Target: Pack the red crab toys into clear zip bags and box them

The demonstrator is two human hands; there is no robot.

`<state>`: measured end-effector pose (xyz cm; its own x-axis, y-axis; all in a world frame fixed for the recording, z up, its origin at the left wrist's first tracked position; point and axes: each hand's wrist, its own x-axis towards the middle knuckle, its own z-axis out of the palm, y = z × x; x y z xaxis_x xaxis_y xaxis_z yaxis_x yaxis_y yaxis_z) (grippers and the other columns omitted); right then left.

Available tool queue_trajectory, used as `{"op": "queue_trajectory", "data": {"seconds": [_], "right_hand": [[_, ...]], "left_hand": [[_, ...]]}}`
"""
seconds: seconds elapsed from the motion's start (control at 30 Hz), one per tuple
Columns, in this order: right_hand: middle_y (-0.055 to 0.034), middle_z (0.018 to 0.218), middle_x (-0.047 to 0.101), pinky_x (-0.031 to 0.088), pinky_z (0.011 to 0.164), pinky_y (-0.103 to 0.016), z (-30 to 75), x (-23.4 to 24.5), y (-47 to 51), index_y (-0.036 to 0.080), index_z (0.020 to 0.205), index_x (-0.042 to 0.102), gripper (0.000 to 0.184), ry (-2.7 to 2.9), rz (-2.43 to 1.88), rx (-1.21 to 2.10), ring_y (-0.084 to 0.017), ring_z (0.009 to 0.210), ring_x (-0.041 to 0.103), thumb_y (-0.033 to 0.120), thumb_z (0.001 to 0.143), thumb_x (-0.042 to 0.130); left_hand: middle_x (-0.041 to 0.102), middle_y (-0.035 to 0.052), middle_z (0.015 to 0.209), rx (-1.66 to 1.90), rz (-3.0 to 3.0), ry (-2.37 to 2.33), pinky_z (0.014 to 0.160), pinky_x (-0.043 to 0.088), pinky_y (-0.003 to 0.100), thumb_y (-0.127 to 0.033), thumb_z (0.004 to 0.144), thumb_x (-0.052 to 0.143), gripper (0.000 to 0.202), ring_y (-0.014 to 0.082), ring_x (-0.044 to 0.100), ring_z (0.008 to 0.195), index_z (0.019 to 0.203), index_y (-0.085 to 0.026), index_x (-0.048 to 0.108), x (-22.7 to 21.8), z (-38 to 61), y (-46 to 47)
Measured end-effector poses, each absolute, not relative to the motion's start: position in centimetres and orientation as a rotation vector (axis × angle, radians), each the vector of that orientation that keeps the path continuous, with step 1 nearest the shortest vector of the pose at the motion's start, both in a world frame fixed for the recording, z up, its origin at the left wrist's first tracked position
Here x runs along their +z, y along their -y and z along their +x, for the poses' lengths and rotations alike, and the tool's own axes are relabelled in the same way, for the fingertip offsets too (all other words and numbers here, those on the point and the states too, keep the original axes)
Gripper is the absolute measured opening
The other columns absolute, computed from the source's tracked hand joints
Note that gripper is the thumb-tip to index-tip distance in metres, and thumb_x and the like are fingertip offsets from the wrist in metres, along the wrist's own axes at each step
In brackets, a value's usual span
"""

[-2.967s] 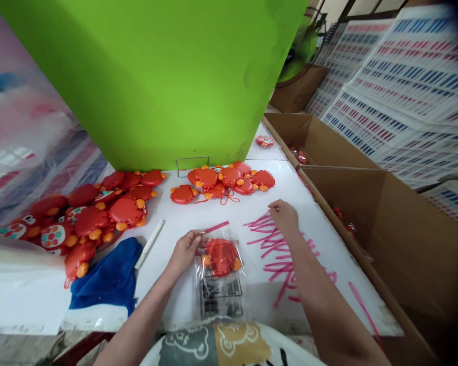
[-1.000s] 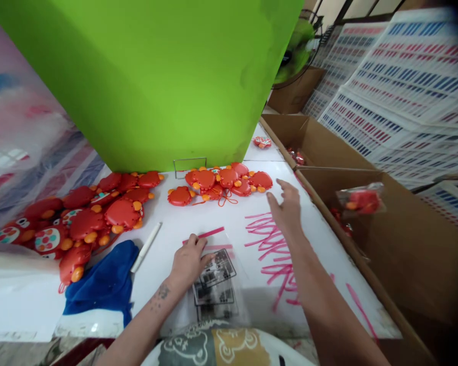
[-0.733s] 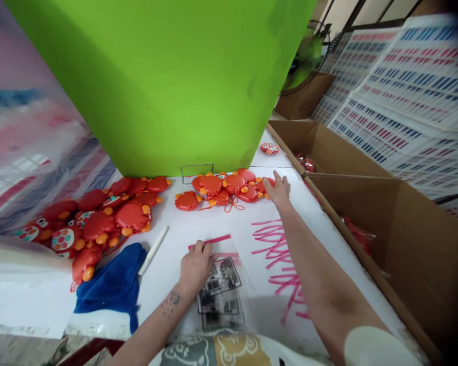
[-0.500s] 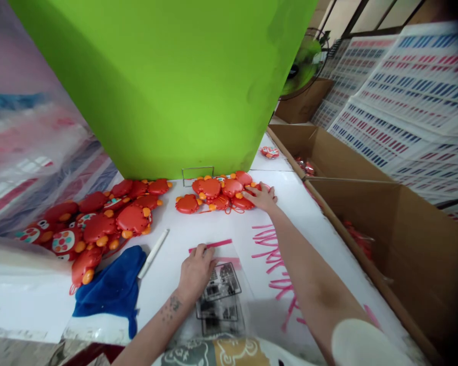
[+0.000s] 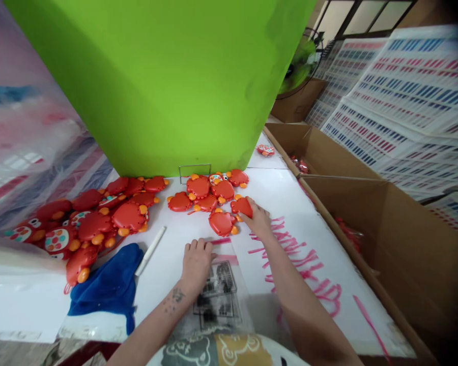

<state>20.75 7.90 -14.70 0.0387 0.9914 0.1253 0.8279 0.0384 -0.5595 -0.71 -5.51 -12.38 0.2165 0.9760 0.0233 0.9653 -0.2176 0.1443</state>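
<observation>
My right hand [image 5: 257,221] is closed on a red crab-shaped toy [image 5: 241,206] and holds it just above the white table [image 5: 320,244]. Another red toy [image 5: 221,223] lies right beside it, near my left hand. A small cluster of red toys [image 5: 206,190] sits behind, against the green panel. My left hand [image 5: 196,262] rests flat, fingers together, on a stack of clear plastic bags [image 5: 217,295] with black print at the table's front edge.
A bigger heap of red toys [image 5: 95,216] lies at the left, with a blue cloth [image 5: 107,284] and a white marker [image 5: 149,244] nearby. Open cardboard boxes [image 5: 366,203] line the right side. A green panel [image 5: 160,81] blocks the back. Pink strips [image 5: 301,254] are scattered on the table.
A bagged toy went into the right-hand box. My right hand then reached to the far cluster and drew two toys back toward me. My left hand stayed on the bags.
</observation>
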Motion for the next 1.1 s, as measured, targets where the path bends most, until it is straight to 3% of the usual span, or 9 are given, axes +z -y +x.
{"op": "queue_trajectory", "data": {"seconds": [0.17, 0.27, 0.37, 0.47, 0.57, 0.67, 0.8, 0.97, 1.1], "right_hand": [[-0.017, 0.123, 0.051, 0.038, 0.097, -0.048, 20.9, -15.2, -7.9, 0.014, 0.136, 0.035, 0.093, 1.421, -1.631, 0.776, -0.033, 0.115, 0.048, 0.041, 0.057, 0.074], [-0.0147, 0.113, 0.057, 0.046, 0.087, -0.045, 21.1, -15.1, -7.8, 0.012, 0.122, 0.044, 0.073, 1.337, -1.525, 0.915, -0.028, 0.101, 0.057, 0.047, 0.063, 0.067], [-0.0099, 0.11, 0.059, 0.049, 0.084, -0.04, 22.0, -13.7, -6.7, 0.017, 0.115, 0.045, 0.059, 1.302, -1.388, 1.016, -0.023, 0.096, 0.059, 0.046, 0.067, 0.065], [-0.0051, 0.11, 0.059, 0.049, 0.082, -0.036, 23.1, -11.0, -4.4, 0.023, 0.111, 0.046, 0.054, 1.342, -1.146, 1.255, -0.02, 0.094, 0.058, 0.037, 0.066, 0.072], [-0.0033, 0.095, 0.059, 0.05, 0.07, -0.031, 23.6, -8.7, -1.8, 0.022, 0.104, 0.053, 0.048, 1.557, -1.022, 1.57, -0.018, 0.081, 0.057, 0.03, 0.063, 0.078], [-0.0019, 0.087, 0.057, 0.047, 0.063, -0.026, 22.7, -8.1, -0.2, 0.021, 0.099, 0.055, 0.045, 1.64, -0.998, 1.685, -0.015, 0.074, 0.054, 0.031, 0.062, 0.079], [-0.0012, 0.092, 0.056, 0.048, 0.066, -0.027, 20.1, -9.5, -0.1, 0.023, 0.097, 0.051, 0.046, 1.475, -1.008, 1.559, -0.016, 0.078, 0.055, 0.033, 0.061, 0.079], [-0.0043, 0.107, 0.058, 0.045, 0.088, -0.036, 17.9, -11.5, -0.4, 0.024, 0.109, 0.05, 0.044, 1.646, -1.028, 1.375, -0.02, 0.098, 0.056, 0.031, 0.07, 0.071], [-0.0047, 0.105, 0.061, 0.046, 0.087, -0.036, 17.9, -11.7, -0.1, 0.023, 0.12, 0.046, 0.045, 1.793, -1.09, 1.278, -0.02, 0.097, 0.058, 0.035, 0.08, 0.062]], "left_hand": [[0.058, 0.0085, 0.098, 0.316, 2.436, -1.816, 0.083, 0.039, 0.041, -0.024, 0.09, 0.049, 0.012, 0.0243, 0.049, 0.091, 0.091, -0.015, 0.058, -13.2, -0.9, 6.1], [0.059, 0.0077, 0.091, 0.433, 2.43, -1.712, 0.081, 0.04, 0.039, -0.023, 0.093, 0.043, 0.017, 0.0226, 0.05, 0.086, 0.087, -0.015, 0.057, -14.0, -1.2, 6.5], [0.061, 0.0076, 0.091, 0.567, 2.349, -1.669, 0.082, 0.041, 0.04, -0.023, 0.093, 0.043, 0.02, 0.0226, 0.052, 0.087, 0.105, -0.015, 0.055, -14.5, -1.4, 6.6], [0.062, 0.0084, 0.094, 0.727, 2.229, -1.655, 0.085, 0.041, 0.041, -0.027, 0.092, 0.046, 0.046, 0.0221, 0.053, 0.088, 0.135, -0.014, 0.034, -14.5, -1.5, 6.5], [0.062, 0.0083, 0.092, 0.785, 2.18, -1.635, 0.086, 0.041, 0.043, -0.029, 0.092, 0.045, 0.058, 0.0221, 0.054, 0.086, 0.142, -0.013, 0.019, -14.2, -1.5, 6.5], [0.062, 0.0111, 0.101, 0.73, 2.247, -1.602, 0.087, 0.039, 0.042, -0.031, 0.092, 0.044, 0.049, 0.0238, 0.053, 0.093, 0.136, -0.013, 0.032, -13.6, -1.5, 6.5], [0.061, 0.0096, 0.098, 0.632, 2.358, -1.535, 0.085, 0.038, 0.04, -0.024, 0.093, 0.04, 0.025, 0.023, 0.051, 0.094, 0.112, -0.015, 0.054, -13.0, -1.5, 6.5], [0.06, 0.0083, 0.093, 0.513, 2.461, -1.564, 0.083, 0.037, 0.04, -0.013, 0.09, 0.04, 0.021, 0.0227, 0.049, 0.088, 0.101, -0.018, 0.058, -13.3, -1.3, 6.7], [0.062, 0.006, 0.089, 0.598, 2.441, -1.549, 0.085, 0.036, 0.039, -0.023, 0.092, 0.044, 0.017, 0.0209, 0.05, 0.088, 0.095, -0.019, 0.06, -13.3, -1.4, 6.7]]}}
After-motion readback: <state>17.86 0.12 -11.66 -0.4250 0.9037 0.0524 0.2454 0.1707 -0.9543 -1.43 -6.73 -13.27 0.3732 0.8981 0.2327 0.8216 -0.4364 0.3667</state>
